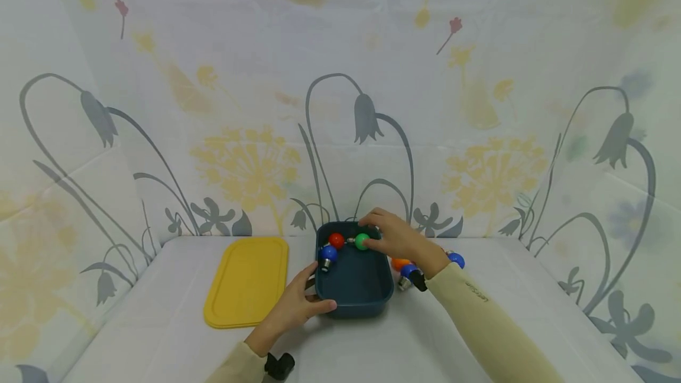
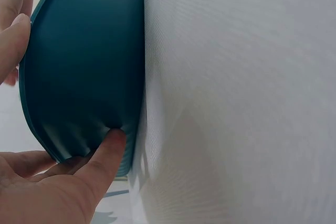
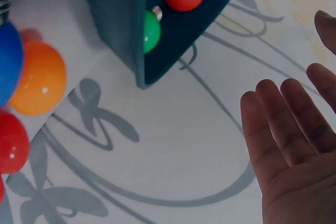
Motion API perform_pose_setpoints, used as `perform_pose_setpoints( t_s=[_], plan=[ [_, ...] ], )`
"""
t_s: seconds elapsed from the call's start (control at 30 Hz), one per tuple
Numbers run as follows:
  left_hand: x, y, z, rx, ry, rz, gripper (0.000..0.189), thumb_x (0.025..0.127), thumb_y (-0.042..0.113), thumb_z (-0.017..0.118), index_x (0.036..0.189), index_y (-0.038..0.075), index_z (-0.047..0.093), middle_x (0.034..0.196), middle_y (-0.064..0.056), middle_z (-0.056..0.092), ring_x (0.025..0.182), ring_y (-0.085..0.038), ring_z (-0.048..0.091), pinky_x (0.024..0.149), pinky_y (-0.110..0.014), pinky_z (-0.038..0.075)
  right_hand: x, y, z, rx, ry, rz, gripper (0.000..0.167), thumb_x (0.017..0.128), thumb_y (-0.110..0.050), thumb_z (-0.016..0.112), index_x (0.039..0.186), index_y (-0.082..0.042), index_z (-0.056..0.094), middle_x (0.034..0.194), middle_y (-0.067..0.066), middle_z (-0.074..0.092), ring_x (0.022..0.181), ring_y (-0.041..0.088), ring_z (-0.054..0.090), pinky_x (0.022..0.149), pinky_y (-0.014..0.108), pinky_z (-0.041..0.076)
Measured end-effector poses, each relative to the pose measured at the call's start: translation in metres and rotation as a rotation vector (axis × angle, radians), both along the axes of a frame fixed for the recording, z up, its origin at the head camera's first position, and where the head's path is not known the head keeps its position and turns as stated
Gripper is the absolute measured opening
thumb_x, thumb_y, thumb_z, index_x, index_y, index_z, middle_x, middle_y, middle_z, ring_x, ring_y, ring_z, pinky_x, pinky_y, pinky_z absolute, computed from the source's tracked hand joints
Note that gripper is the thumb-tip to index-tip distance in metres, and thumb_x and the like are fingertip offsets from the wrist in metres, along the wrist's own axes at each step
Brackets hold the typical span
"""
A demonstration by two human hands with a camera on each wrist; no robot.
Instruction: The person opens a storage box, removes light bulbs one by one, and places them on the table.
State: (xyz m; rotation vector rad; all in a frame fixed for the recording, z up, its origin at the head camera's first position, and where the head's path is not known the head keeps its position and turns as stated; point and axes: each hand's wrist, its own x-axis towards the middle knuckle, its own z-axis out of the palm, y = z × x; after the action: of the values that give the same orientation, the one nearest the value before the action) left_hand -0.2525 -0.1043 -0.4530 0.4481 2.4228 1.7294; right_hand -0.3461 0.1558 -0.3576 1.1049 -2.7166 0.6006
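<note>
A dark teal plastic box (image 1: 355,285) stands on the table before me. Inside it, towards the back, lie a red light bulb (image 1: 336,240), a green light bulb (image 1: 362,242) and a blue light bulb (image 1: 329,253). My left hand (image 1: 291,307) grips the box's near left corner, thumb at the front and fingers against the side wall (image 2: 84,66). Over the box's back right rim is my right hand (image 1: 396,236), close to the green bulb in the head view. Its fingers (image 3: 302,111) are extended and apart from the bulbs in the right wrist view, holding nothing.
A yellow lid (image 1: 247,282) lies flat left of the box. To the right are more bulbs, among them an orange bulb (image 3: 39,78), a red bulb (image 3: 11,142) and a blue bulb (image 1: 456,259), partly hidden by my right arm. A flower-printed cloth (image 1: 340,164) hangs behind the table.
</note>
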Motion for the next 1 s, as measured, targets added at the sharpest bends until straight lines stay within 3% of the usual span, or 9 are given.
perform_pose_setpoints(
  t_s=[0.37, 0.57, 1.0],
  plan=[
    [0.0, 0.0, 0.0, 0.002, 0.015, -0.015, 0.098, 0.081, 0.026, 0.078, 0.151, -0.001, 0.015, 0.152, -0.027, 0.02, 0.127, -0.045, 0.042, 0.092, -0.046, 0.05, -0.01, -0.029, -0.004, -0.058, -0.076, 0.001, 0.045, 0.088, -0.028, 0.07, 0.126, -0.005, 0.059, 0.118, 0.012, 0.057, 0.103, 0.028, 0.057, 0.087, 0.038, 0.051],
    [0.001, 0.0, 0.002, -0.006, 0.017, -0.009, 0.097, 0.081, 0.027, 0.078, 0.151, 0.0, 0.016, 0.153, -0.026, 0.02, 0.126, -0.044, 0.044, 0.092, -0.045, 0.05, -0.017, -0.047, -0.011, -0.058, -0.087, -0.008, 0.044, 0.088, -0.026, 0.071, 0.125, -0.006, 0.06, 0.121, 0.008, 0.057, 0.104, 0.022, 0.058, 0.09, 0.036, 0.051],
    [0.0, -0.001, 0.001, -0.007, 0.022, -0.008, 0.098, 0.08, 0.028, 0.079, 0.151, 0.001, 0.017, 0.153, -0.025, 0.021, 0.13, -0.043, 0.04, 0.094, -0.045, 0.049, -0.028, -0.073, -0.032, -0.052, -0.175, -0.02, 0.041, 0.083, -0.017, 0.075, 0.119, -0.002, 0.062, 0.115, 0.013, 0.057, 0.1, 0.026, 0.056, 0.083, 0.033, 0.051]
  ],
)
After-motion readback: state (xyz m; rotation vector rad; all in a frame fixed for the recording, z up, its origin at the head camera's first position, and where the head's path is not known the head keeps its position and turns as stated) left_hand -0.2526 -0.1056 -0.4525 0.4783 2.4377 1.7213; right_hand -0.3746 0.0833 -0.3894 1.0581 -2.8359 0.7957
